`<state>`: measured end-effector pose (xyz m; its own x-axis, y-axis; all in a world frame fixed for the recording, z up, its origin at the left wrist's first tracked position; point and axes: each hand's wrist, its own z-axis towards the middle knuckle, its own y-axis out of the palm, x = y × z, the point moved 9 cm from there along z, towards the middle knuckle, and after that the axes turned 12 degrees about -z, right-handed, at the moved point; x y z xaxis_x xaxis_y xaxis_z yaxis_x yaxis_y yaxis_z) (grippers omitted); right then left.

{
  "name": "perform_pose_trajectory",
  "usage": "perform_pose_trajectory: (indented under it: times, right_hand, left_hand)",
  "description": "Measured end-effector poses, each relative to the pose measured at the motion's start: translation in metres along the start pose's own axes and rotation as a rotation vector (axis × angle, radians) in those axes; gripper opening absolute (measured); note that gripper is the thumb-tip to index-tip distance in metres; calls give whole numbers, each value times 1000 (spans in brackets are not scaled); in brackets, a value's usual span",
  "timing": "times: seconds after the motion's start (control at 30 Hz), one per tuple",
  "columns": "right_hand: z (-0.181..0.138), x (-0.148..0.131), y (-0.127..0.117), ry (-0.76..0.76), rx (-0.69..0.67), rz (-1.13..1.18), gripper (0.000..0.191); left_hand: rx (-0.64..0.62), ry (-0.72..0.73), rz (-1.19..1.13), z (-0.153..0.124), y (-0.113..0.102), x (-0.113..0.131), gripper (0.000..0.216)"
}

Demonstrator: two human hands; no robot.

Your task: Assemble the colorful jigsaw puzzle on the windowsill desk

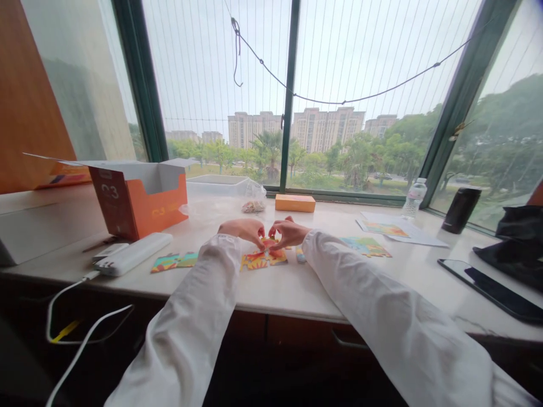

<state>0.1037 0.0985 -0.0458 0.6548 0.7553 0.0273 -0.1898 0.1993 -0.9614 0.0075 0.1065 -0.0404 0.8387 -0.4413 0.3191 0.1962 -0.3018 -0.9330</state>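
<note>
Several jigsaw pieces (257,263) show yellow with red patches.

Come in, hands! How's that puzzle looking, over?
Left hand, right hand: both at yellow puzzle pieces, exact grip unclear. Hands partly hide the pieces. Other pieces lie beside the left sleeve.

From the orange-and-yellow cardboard puzzle section (263,262), the white tabletop (271,297) gives a hand a way in at 6 o'clock, between two white-sleeved forearms (360,294) barring 8 and 4, and a lane at 2. In the way: a tall open orange carton (159,200) at 10, a low orange box (295,203) at 1
</note>
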Motion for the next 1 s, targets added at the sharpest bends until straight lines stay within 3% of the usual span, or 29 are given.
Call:
perform_pose_trajectory:
  times: [0.2,0.4,0.57,0.77,0.87,1.0]
  right_hand:
    - [-17,12,-31,36,82,-34,53]
    - [-63,27,-63,72,106,-5,45]
    - [-112,46,-79,122,112,24,43]
    - [-177,83,-110,218,226,-18,48]
    - [-215,104,-123,260,288,-36,47]
    - [-258,129,-117,267,278,60,50]
  left_hand:
    - [141,206,-39,-8,-15,28,62]
    - [255,399,-110,-8,-16,70,56]
    - [275,428,-100,2,-9,114,55]
    - [352,530,-145,19,-13,184,64]
    - [404,551,-150,27,-2,219,60]
    - [471,532,-151,38,29,250,54]
